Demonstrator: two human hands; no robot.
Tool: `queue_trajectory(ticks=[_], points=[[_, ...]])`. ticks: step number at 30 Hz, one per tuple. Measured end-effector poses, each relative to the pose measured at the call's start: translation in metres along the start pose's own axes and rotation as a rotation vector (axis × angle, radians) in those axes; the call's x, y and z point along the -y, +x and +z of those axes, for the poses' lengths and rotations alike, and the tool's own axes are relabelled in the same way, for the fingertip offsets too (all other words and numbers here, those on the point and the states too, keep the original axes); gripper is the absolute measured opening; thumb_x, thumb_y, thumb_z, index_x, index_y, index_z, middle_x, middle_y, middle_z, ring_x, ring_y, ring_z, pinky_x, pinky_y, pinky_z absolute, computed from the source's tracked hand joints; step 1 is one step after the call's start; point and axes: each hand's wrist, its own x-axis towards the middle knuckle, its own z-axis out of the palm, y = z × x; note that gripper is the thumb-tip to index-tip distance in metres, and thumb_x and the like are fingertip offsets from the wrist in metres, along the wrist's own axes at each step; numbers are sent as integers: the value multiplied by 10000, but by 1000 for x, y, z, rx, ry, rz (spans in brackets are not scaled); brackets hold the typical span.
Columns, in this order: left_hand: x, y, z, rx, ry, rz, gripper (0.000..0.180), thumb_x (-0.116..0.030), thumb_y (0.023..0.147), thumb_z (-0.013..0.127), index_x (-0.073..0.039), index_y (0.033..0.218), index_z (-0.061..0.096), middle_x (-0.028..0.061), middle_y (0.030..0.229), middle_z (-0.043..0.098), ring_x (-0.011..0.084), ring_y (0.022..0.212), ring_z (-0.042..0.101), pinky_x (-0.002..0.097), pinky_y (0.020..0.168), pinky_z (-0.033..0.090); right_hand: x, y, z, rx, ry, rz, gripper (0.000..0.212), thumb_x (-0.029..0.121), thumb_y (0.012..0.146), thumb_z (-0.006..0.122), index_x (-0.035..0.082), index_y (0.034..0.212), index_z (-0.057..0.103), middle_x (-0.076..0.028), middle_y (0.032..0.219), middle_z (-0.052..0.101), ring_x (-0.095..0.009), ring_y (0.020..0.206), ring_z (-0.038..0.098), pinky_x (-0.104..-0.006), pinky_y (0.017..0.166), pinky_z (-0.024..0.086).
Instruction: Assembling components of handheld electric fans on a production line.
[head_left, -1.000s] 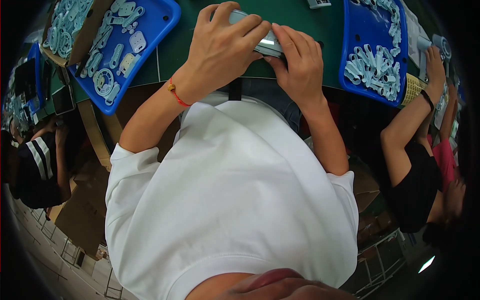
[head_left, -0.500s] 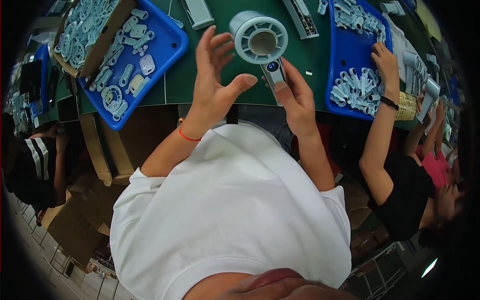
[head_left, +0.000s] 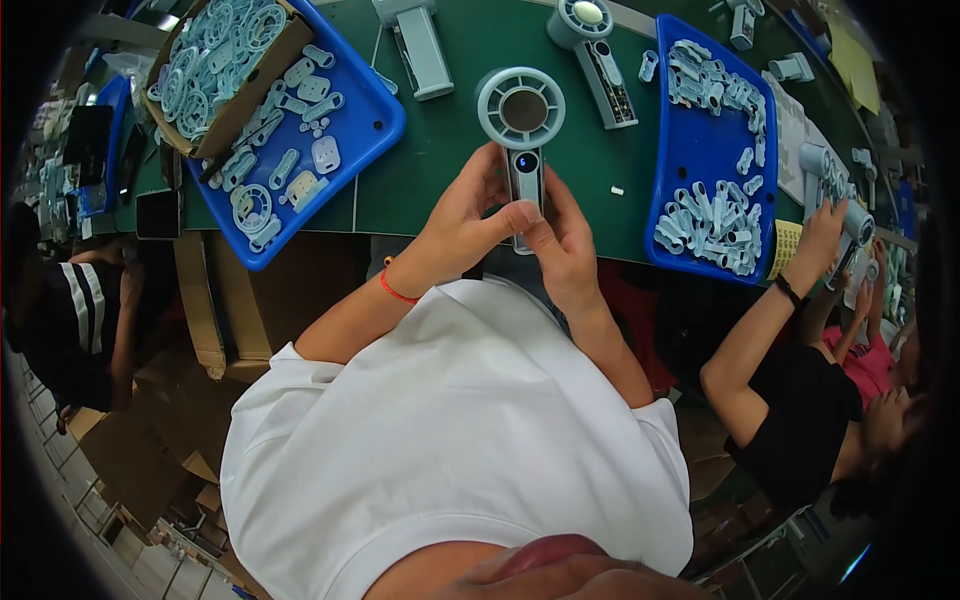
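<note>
A pale grey handheld fan body (head_left: 521,115), with a round ring head and a straight handle, lies over the near edge of the green table (head_left: 450,130). Both my hands grip its handle. My left hand (head_left: 468,220), with a red band at the wrist, wraps the handle from the left, its thumb across the front. My right hand (head_left: 562,240) holds the handle from the right and below. A small dark round button shows on the handle just above my fingers.
A blue tray (head_left: 370,120) of pale blue plastic parts sits at the left, with a cardboard box of ring parts on it. Another blue tray (head_left: 672,170) of parts lies at the right. Two more fan bodies (head_left: 600,60) rest farther back. A person in black works at the right.
My hands have closed together on the fan's handle; half a second ago my left hand was spread open beside the ring head. The fan now sits lower in view.
</note>
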Motion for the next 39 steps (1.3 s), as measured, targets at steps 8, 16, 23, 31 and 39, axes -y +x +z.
queue_trajectory(ticks=[8, 16, 23, 31, 39], points=[[-81, 76, -23, -215, 886, 343, 535, -211, 714, 650, 65, 1134, 467, 227, 1079, 495, 324, 953, 536, 355, 831, 446, 75, 10, -24, -147, -889, -399, 316, 156, 839, 595, 8, 1118, 578, -127, 1131, 540, -223, 973, 541, -304, 818, 432], [-124, 309, -109, -448, 1208, 99, 420, -341, 654, 656, 15, 877, 646, 187, 862, 654, 326, 854, 631, 371, 770, 508, 80, 18, -89, -345, -953, -328, 272, 148, 846, 570, 1, 1073, 585, -98, 1026, 581, -198, 912, 555, -283, 775, 439], [-106, 346, -134, -501, 2009, 256, 479, -564, 751, 576, -132, 919, 700, 108, 872, 664, 285, 854, 638, 394, 698, 501, 76, 5, -118, -512, -1017, -243, 234, 70, 812, 572, -15, 1028, 604, -151, 1030, 596, -292, 951, 568, -343, 811, 448], [-91, 208, 12, 254, 1686, 452, 571, -452, 849, 545, -8, 1200, 470, 127, 546, 578, 293, 497, 594, 359, 431, 447, 91, 57, -118, -450, -1472, -129, 370, 111, 807, 592, 88, 1173, 549, -129, 1096, 559, -313, 998, 526, -385, 858, 426], [-13, 130, 49, -341, 537, 5, 484, -270, 817, 654, 33, 1038, 348, 136, 799, 532, 211, 680, 581, 323, 593, 478, 88, 77, -98, -461, -1334, -391, 253, 146, 814, 605, 18, 1032, 595, -135, 926, 612, -295, 855, 589, -372, 762, 469]])
